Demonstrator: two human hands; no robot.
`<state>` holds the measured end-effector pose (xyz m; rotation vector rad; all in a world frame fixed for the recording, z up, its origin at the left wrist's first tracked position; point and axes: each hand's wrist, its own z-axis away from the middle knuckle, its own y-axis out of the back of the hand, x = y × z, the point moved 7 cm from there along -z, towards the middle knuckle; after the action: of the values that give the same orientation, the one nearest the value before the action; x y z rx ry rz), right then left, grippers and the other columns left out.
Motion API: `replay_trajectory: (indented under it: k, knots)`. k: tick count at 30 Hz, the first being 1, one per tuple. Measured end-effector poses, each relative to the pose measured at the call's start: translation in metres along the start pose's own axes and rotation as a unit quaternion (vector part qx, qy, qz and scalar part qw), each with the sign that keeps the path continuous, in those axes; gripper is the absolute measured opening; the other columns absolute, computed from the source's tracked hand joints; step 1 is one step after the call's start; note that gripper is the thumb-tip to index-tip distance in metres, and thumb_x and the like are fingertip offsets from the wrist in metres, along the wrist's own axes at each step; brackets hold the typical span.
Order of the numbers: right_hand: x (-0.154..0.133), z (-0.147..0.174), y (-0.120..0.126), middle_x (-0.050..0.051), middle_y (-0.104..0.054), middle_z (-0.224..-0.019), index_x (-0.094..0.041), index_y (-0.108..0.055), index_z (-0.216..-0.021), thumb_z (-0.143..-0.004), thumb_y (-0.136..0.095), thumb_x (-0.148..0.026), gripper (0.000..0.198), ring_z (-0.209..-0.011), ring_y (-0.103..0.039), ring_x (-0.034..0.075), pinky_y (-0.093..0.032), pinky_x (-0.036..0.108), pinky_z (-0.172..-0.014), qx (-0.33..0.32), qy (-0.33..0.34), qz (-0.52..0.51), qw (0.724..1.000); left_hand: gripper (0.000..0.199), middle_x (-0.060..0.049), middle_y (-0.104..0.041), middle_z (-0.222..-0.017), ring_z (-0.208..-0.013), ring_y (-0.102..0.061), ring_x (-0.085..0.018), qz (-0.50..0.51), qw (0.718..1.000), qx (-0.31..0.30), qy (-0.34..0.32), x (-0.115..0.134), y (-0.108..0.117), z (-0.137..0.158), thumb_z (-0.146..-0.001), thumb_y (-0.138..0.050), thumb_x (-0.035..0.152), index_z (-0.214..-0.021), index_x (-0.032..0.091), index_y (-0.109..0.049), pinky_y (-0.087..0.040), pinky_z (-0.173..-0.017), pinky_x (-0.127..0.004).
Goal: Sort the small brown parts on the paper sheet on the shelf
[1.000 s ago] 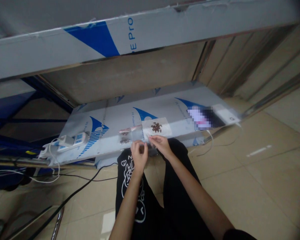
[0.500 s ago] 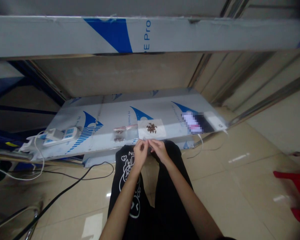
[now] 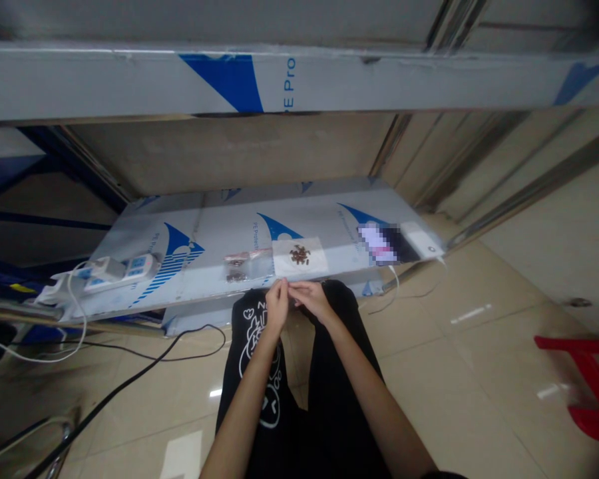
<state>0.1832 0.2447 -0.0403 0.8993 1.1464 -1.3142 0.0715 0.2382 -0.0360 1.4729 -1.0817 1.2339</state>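
Note:
My left hand (image 3: pixel 277 303) and my right hand (image 3: pixel 311 299) meet at the fingertips over my lap, just in front of the shelf's edge. Both are closed in a pinch, and whatever lies between the fingers is too small or hidden to make out. Right beyond them, a heap of small brown pieces (image 3: pixel 298 254) rests on a white sheet of paper (image 3: pixel 315 261). Left of the paper lie clear plastic bags (image 3: pixel 236 268) that hold more small brown or reddish pieces.
The low shelf (image 3: pixel 214 229) is covered in printed protective film. A white power strip (image 3: pixel 140 269) with plugs sits at its left end, a phone (image 3: pixel 379 243) with a white cable at its right. A black cable (image 3: pixel 130 379) crosses the floor; a red stool (image 3: pixel 579 372) stands right.
My fingers have shifted slightly, and a dark spot seen in my left hand earlier is now hidden. The head view has moved a little; the heap and bags look unchanged.

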Motion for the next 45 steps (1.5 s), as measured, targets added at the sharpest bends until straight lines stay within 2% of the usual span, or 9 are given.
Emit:
replay_trajectory:
  k: [7,10,13,17,24,30,37,43,45]
  knots:
    - [0.001,0.000,0.000,0.006,-0.069,-0.067,-0.014,-0.071,-0.079,-0.060,-0.068,-0.036,0.029,-0.058,-0.064,0.017,-0.052,0.023,-0.042,0.005,0.013,0.014,1.000,0.038,0.004,-0.039,-0.055,-0.054,-0.039,-0.009,0.005,1.000,-0.020,0.016,-0.008,-0.003,0.000,-0.083,-0.038,0.045,-0.056,0.017,-0.041,-0.032,-0.056,-0.021]
    - [-0.002,0.001,0.003,0.006,-0.068,-0.066,-0.014,-0.070,-0.075,-0.063,-0.065,-0.035,0.024,-0.053,-0.062,0.016,-0.050,0.023,-0.040,0.034,0.067,0.059,0.995,0.038,0.004,-0.039,-0.054,-0.054,-0.038,-0.009,-0.005,1.000,-0.027,0.008,-0.011,-0.005,0.000,-0.083,-0.038,0.044,-0.056,0.017,-0.042,-0.033,-0.056,-0.021]
    - [-0.005,0.002,0.007,0.006,-0.068,-0.071,-0.016,-0.070,-0.072,-0.066,-0.061,-0.033,0.021,-0.056,-0.062,0.017,-0.051,0.024,-0.042,0.076,0.126,0.115,0.982,0.036,0.003,-0.044,-0.058,-0.058,-0.041,-0.010,-0.020,0.999,-0.036,-0.008,-0.010,-0.008,0.000,-0.083,-0.038,0.043,-0.062,0.016,-0.048,-0.035,-0.058,-0.022]
    - [-0.007,0.002,0.012,0.006,-0.067,-0.071,-0.017,-0.070,-0.073,-0.068,-0.060,-0.034,0.021,-0.058,-0.063,0.017,-0.053,0.024,-0.047,0.113,0.161,0.150,0.969,0.032,0.003,-0.044,-0.061,-0.060,-0.042,-0.010,-0.050,0.996,-0.064,-0.032,-0.005,-0.013,0.003,-0.085,-0.036,0.039,-0.066,0.017,-0.048,-0.034,-0.060,-0.021]
    - [-0.007,0.000,0.016,0.006,-0.069,-0.070,-0.016,-0.070,-0.074,-0.068,-0.061,-0.032,0.019,-0.058,-0.064,0.019,-0.054,0.028,-0.052,0.099,0.164,0.153,0.969,0.029,0.003,-0.045,-0.062,-0.060,-0.043,-0.011,-0.121,0.986,-0.098,-0.064,0.006,-0.015,0.005,-0.086,-0.034,0.034,-0.065,0.018,-0.047,-0.034,-0.060,-0.021]
    - [-0.021,0.008,0.019,0.005,-0.069,-0.069,-0.018,-0.069,-0.071,-0.069,-0.060,-0.028,0.014,-0.059,-0.064,0.018,-0.054,0.029,-0.060,0.089,0.211,0.202,0.952,0.025,-0.001,-0.050,-0.072,-0.071,-0.050,-0.014,-0.216,0.962,-0.125,-0.109,0.014,-0.016,0.007,-0.086,-0.034,0.028,-0.071,0.019,-0.051,-0.037,-0.068,-0.024]
    - [-0.025,0.012,0.023,0.005,-0.068,-0.066,-0.017,-0.068,-0.068,-0.068,-0.058,-0.022,0.011,-0.057,-0.063,0.016,-0.052,0.027,-0.058,0.117,0.223,0.243,0.937,0.022,-0.001,-0.048,-0.076,-0.069,-0.051,-0.012,-0.283,0.945,-0.114,-0.121,0.017,-0.017,0.008,-0.085,-0.036,0.024,-0.072,0.019,-0.052,-0.037,-0.066,-0.023]
    - [-0.035,0.015,0.034,0.001,-0.065,-0.057,-0.017,-0.063,-0.059,-0.065,-0.056,-0.018,0.009,-0.051,-0.060,0.014,-0.049,0.023,-0.056,0.217,0.238,0.280,0.904,0.020,-0.001,-0.049,-0.077,-0.069,-0.049,-0.012,-0.345,0.926,-0.071,-0.137,0.023,-0.012,0.007,-0.084,-0.036,0.022,-0.070,0.018,-0.050,-0.037,-0.066,-0.024]
    - [-0.037,0.015,0.035,0.001,-0.064,-0.056,-0.017,-0.062,-0.060,-0.065,-0.055,-0.018,0.009,-0.050,-0.059,0.013,-0.048,0.023,-0.056,0.231,0.239,0.285,0.899,0.018,-0.002,-0.049,-0.078,-0.070,-0.049,-0.013,-0.347,0.926,-0.049,-0.140,0.025,-0.009,0.006,-0.083,-0.038,0.021,-0.071,0.018,-0.050,-0.037,-0.067,-0.024]
